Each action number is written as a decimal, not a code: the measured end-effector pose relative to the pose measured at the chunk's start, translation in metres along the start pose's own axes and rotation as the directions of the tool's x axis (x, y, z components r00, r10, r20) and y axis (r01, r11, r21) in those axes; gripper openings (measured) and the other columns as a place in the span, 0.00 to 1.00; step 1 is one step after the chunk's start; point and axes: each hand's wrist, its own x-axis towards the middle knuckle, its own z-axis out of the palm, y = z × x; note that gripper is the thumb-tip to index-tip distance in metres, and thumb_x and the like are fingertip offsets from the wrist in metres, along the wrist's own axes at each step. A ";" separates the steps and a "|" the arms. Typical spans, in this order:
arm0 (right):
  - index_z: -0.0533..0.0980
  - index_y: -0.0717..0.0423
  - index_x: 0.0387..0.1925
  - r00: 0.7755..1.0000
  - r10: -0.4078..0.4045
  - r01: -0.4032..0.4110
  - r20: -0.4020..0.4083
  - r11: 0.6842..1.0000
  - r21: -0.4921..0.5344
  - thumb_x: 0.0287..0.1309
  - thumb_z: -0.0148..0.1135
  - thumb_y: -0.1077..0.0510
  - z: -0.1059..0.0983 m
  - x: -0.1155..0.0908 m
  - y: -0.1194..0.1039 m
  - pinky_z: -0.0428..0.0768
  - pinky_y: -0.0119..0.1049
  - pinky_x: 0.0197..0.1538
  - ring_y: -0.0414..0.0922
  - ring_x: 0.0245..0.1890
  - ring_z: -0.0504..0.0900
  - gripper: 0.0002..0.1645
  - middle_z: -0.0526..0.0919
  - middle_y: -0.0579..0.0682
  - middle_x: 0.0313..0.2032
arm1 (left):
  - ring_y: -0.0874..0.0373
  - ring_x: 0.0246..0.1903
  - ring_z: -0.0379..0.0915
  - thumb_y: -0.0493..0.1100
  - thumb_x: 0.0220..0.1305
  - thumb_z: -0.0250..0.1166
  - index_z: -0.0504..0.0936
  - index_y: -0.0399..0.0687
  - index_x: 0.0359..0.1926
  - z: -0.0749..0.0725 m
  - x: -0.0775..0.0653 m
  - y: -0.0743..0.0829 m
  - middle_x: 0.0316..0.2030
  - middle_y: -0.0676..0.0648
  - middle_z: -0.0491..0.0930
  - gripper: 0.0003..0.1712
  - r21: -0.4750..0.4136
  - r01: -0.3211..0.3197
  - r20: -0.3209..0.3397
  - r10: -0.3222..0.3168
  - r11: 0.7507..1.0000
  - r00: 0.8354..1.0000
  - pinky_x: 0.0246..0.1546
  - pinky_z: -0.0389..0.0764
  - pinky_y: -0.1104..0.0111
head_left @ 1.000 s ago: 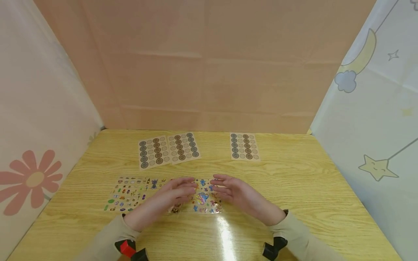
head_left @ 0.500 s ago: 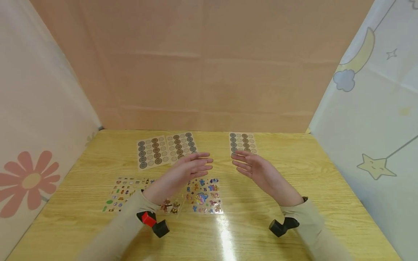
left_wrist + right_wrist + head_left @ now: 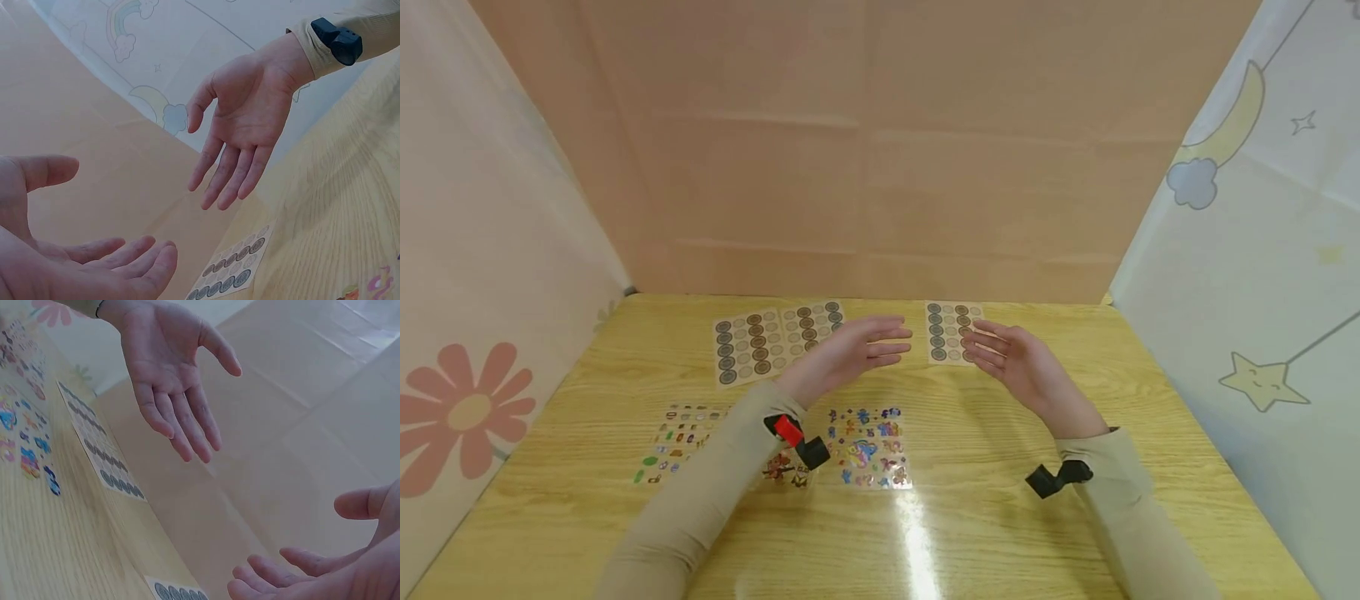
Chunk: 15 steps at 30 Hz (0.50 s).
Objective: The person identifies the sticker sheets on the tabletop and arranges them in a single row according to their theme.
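Observation:
Both hands hover over the back of the table with palms facing each other and nothing held. My left hand (image 3: 850, 354) has its fingers extended to the right, overlapping part of the middle sheet of round stickers (image 3: 808, 321) in the head view. My right hand (image 3: 1022, 362) points its loosely straight fingers left, their tips overlapping the right sheet of round stickers (image 3: 940, 333). A third sheet of round stickers (image 3: 748, 346) lies at the back left. In the left wrist view, the right hand (image 3: 250, 112) shows an open palm, thumb apart from the fingers.
Clear sheets with small colourful stickers lie nearer the front: a character sheet (image 3: 865, 450) in the middle and a sheet of little items (image 3: 673, 442) at left, partly under the left sleeve (image 3: 715, 475). A peach backdrop (image 3: 865, 167) closes off the table's far edge.
Both hands have moved forward from above the clear sticker sheets to the back of the table. They have also shifted right and spread farther apart.

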 end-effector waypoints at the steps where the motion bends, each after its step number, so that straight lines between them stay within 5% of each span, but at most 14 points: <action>1: 0.59 0.63 0.66 1.000 -0.003 0.003 -0.002 1.000 0.006 0.75 0.33 0.55 -0.003 0.001 0.000 0.54 0.47 0.70 0.50 0.59 0.71 0.25 0.72 0.54 0.57 | 0.42 0.64 0.61 0.45 0.72 0.53 0.56 0.37 0.70 -0.001 0.004 0.001 0.66 0.35 0.61 0.31 0.002 0.012 0.001 -0.012 1.000 1.000 0.63 0.65 0.58; 10: 0.70 0.53 0.53 0.996 0.043 -0.038 -0.073 0.997 0.062 0.75 0.35 0.56 -0.025 0.014 -0.001 0.64 0.39 0.64 0.48 0.57 0.71 0.17 0.75 0.51 0.52 | 0.43 0.65 0.59 0.44 0.75 0.48 0.57 0.41 0.71 -0.005 0.040 0.007 0.68 0.36 0.58 0.28 -0.117 0.049 -0.022 -0.052 0.992 0.998 0.64 0.63 0.59; 15: 0.67 0.55 0.57 0.986 0.080 -0.074 -0.145 0.996 0.045 0.74 0.35 0.55 -0.035 0.021 0.000 0.54 0.43 0.70 0.55 0.67 0.58 0.18 0.61 0.63 0.65 | 0.42 0.66 0.56 0.43 0.75 0.49 0.58 0.38 0.70 -0.006 0.062 -0.001 0.69 0.34 0.55 0.27 -0.197 0.021 -0.080 -0.037 0.980 0.996 0.65 0.61 0.58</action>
